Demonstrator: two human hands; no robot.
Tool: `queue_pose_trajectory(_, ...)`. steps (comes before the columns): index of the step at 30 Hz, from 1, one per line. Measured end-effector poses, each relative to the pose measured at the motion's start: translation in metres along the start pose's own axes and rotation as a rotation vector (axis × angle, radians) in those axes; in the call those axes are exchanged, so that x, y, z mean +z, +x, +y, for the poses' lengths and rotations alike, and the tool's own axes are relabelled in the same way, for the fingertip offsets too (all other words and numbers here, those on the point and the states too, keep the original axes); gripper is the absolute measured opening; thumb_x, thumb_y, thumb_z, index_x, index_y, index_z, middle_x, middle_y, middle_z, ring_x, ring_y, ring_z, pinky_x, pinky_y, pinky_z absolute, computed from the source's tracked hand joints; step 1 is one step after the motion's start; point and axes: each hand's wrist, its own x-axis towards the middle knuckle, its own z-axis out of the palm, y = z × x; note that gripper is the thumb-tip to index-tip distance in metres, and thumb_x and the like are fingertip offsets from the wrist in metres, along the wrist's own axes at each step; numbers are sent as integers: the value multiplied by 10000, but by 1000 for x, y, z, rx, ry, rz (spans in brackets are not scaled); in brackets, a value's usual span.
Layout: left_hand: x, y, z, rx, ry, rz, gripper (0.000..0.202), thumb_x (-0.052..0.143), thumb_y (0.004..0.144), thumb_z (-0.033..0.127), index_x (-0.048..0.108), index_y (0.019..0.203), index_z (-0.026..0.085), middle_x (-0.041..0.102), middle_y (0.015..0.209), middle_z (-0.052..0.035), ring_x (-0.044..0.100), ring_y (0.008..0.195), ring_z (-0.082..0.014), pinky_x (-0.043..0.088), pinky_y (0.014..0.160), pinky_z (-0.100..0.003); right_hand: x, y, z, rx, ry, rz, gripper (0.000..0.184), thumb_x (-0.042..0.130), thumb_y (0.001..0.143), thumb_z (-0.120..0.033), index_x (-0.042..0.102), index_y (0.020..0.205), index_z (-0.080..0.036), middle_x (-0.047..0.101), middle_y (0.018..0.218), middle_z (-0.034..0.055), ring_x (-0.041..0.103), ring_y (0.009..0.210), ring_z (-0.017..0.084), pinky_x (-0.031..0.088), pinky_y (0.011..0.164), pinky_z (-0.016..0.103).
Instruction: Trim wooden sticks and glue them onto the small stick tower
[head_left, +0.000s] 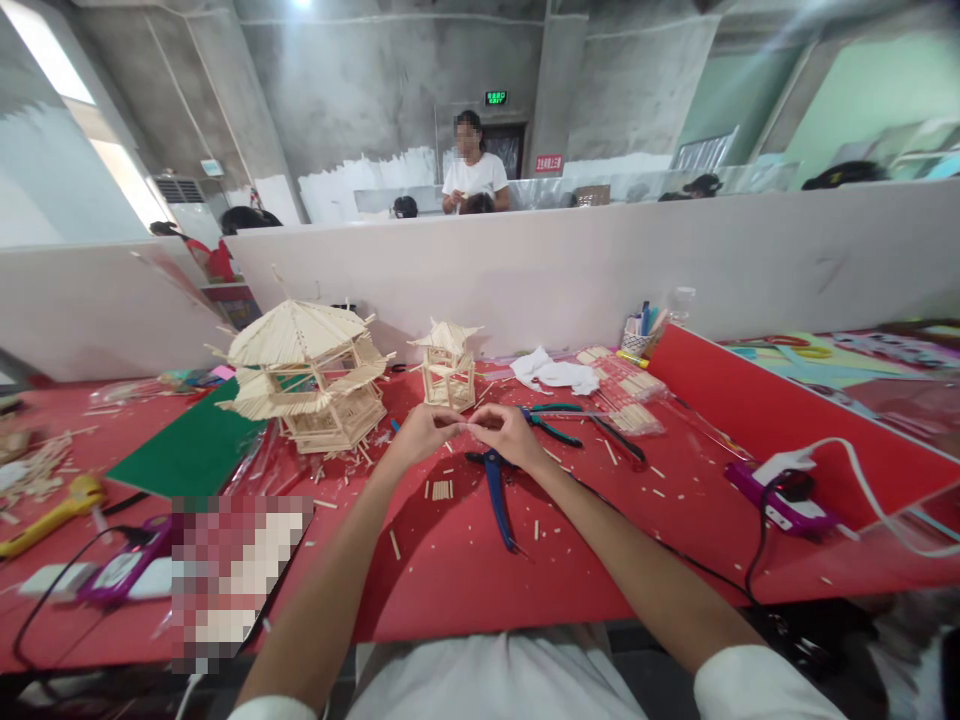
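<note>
My left hand [427, 434] and my right hand [504, 432] meet fingertip to fingertip above the red table. Both are closed in a pinch; whatever lies between the fingers is too small to make out. Just behind them stands a small pavilion model [448, 370] built of pale wooden sticks. Blue-handled pliers [496, 500] lie under my right wrist, and green-handled pliers [559, 425] lie beyond that hand. A little row of short sticks [442, 490] rests on the table below my hands. To the left is a larger two-roofed stick pavilion [307, 375].
Bundles of sticks [636, 418] and a white cloth [555, 372] lie at the back right. Purple power strips [780, 505] with cords sit on both sides. A yellow glue gun [56, 512] lies far left. A white partition [525, 265] borders the table; a person [476, 175] stands behind it.
</note>
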Motion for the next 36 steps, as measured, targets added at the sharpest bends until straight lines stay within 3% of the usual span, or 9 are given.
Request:
queue_pose_trajectory(11,3,0,3,-33,-86,19,239,696,764,364,767,811,140,726,749,-51,602,669,-152,452,642,-241,-1,0,0,15,19,15,229,721,727,-389,656,752,-171,668,681,21,607,617,147,498,621,268)
queue_pose_trajectory(17,0,-1,1,-114,-393,-44,340,739,745,424,749,897,120,732,788,-78,633,682,-149,479,666,-249,-4,-1,-11,61,189,1,240,744,716,-395,656,760,-176,664,650,7,607,595,138,499,618,269)
queue_pose_trajectory(23,-2,-6,5,-273,-678,-100,372,830,659,381,724,904,121,738,828,-77,664,719,-130,501,709,-230,-3,-4,-17,58,253,-28,241,764,703,-382,658,770,-177,672,676,5,616,612,133,505,622,260)
queue_pose_trajectory(31,-4,-6,1,-336,-700,-114,329,850,647,327,715,872,129,725,777,-36,657,684,-99,509,687,-196,-3,-4,-13,29,245,-49,223,767,704,-359,660,778,-178,677,701,4,623,614,131,512,644,267)
queue_pose_trajectory(36,-6,-6,0,-355,-694,-128,367,854,638,337,706,894,120,734,808,-55,671,697,-116,528,701,-213,-3,-3,-11,30,229,-58,228,756,712,-369,660,785,-176,679,711,9,628,629,135,512,649,268)
